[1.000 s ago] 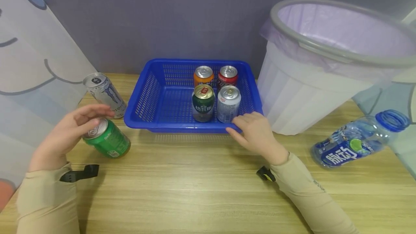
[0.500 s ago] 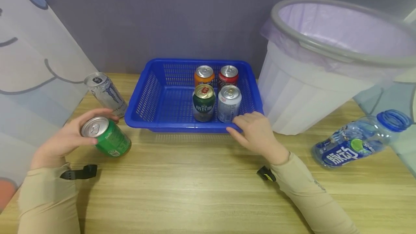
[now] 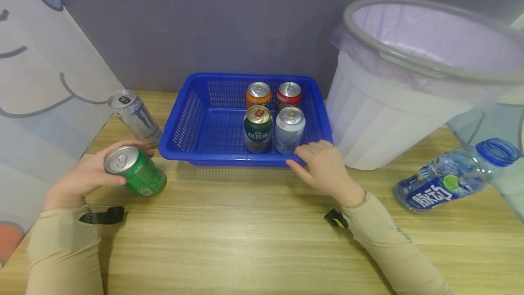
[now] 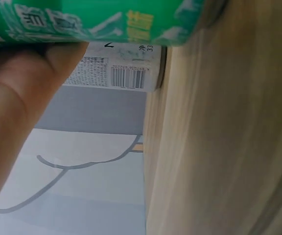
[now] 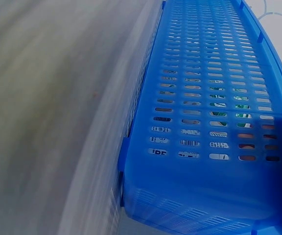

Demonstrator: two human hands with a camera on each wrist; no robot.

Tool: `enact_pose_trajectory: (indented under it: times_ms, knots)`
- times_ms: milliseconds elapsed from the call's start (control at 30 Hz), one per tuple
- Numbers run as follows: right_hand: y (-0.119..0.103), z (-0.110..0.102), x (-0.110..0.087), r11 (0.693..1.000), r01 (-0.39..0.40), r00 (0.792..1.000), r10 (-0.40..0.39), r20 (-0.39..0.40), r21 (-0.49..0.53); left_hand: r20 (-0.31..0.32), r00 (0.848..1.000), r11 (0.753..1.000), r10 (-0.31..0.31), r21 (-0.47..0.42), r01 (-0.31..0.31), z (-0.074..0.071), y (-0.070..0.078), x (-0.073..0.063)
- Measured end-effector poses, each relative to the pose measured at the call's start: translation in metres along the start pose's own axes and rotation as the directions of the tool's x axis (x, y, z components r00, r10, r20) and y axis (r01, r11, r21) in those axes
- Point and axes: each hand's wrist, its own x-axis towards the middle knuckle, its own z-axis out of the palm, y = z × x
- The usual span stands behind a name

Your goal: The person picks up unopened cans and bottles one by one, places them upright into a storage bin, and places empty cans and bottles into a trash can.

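On the left, my left hand (image 3: 88, 174) grips a green soda can (image 3: 145, 176) near its top, the thumb on the near side and the fingers behind. The left wrist view shows the same green can (image 4: 102, 22) with its base at the tabletop. Just behind it stands a white Monster energy drink can (image 3: 137, 119). My right hand (image 3: 325, 172) holds the front right rim of a blue plastic basket (image 3: 221, 155). Fingers show through the slots of the basket (image 5: 204, 169) in the right wrist view. Inside are an orange can (image 3: 259, 99), a red can (image 3: 289, 99), a dark green can (image 3: 258, 133) and a silver-white can (image 3: 289, 133).
A large white bin (image 3: 368, 117) with a purple liner stands right of the basket. An uncapped clear blue bottle (image 3: 446, 181) is at the far right of the wooden table (image 3: 229, 240). A grey wall (image 3: 225, 22) rises behind the basket.
My left hand has come down from above the green can and closed round its upper sides. The right hand has stayed on the basket rim.
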Motion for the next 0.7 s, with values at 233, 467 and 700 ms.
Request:
enact_pose_trajectory:
  times_ms: [233,467,700]
  knots:
    - [-0.0007,-0.0022,0.0008,1.000,-0.008,1.000,0.008,0.013,0.001,-0.023,0.999,0.997,-0.046,0.058,0.047,0.0010,0.0020,-0.0007]
    - [-0.0016,-0.0016,0.0005,1.000,-0.004,1.000,0.004,0.006,-0.004,-0.013,1.000,0.994,0.010,0.108,-0.008,0.0006,0.0006,-0.0018]
    - [0.0002,-0.0014,0.0013,1.000,-0.002,1.000,0.002,0.000,0.000,-0.013,1.000,0.994,-0.011,0.112,0.012,-0.0008,0.0004,-0.0004]
